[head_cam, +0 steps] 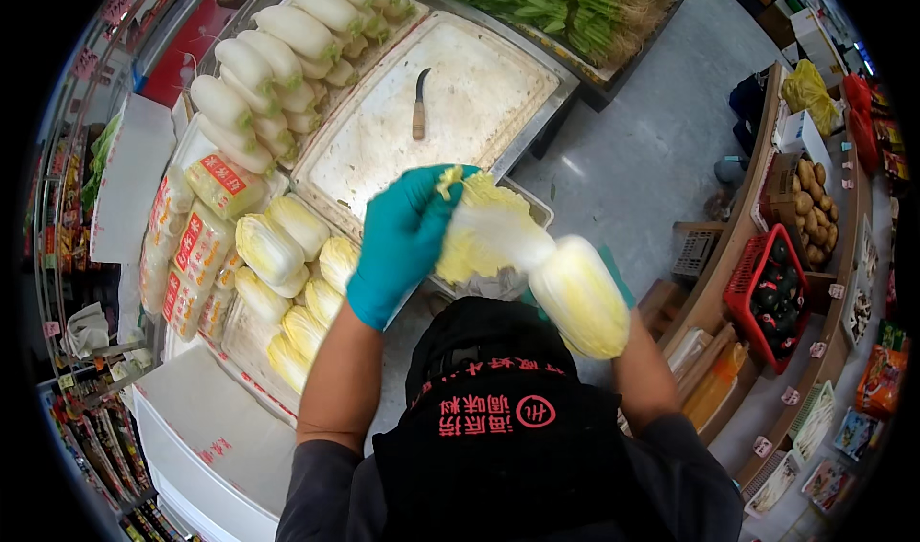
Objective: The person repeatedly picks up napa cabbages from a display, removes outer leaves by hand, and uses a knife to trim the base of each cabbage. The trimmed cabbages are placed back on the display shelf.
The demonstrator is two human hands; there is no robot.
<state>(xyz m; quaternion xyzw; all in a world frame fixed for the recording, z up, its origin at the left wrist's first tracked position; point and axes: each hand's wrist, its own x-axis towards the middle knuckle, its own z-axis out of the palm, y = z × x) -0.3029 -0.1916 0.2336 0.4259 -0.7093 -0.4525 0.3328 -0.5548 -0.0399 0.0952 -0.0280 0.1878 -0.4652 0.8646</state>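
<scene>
My left hand (402, 236), in a teal glove, pinches the crinkled tip of a pale napa cabbage leaf (496, 229). The leaf stretches to the end of a whole napa cabbage (578, 301); whether it is still joined there I cannot tell. Behind that cabbage, my gloved right hand (617, 276) supports it, mostly hidden. A curved-blade knife (418, 119) with a wooden handle lies on the stained white tray (489, 75) beyond my hands. Below the leaf, partly covered, is a container (539, 208) with a crumpled pale plastic bag (492, 285).
White radishes (287, 46) are piled at upper left, near wrapped packages (194, 244) and several napa cabbages (269, 247). Leafy greens with roots (575, 10) lie at the top. Along the right, a curved wooden shelf (747, 190) holds potatoes (814, 211) and a red basket (744, 283).
</scene>
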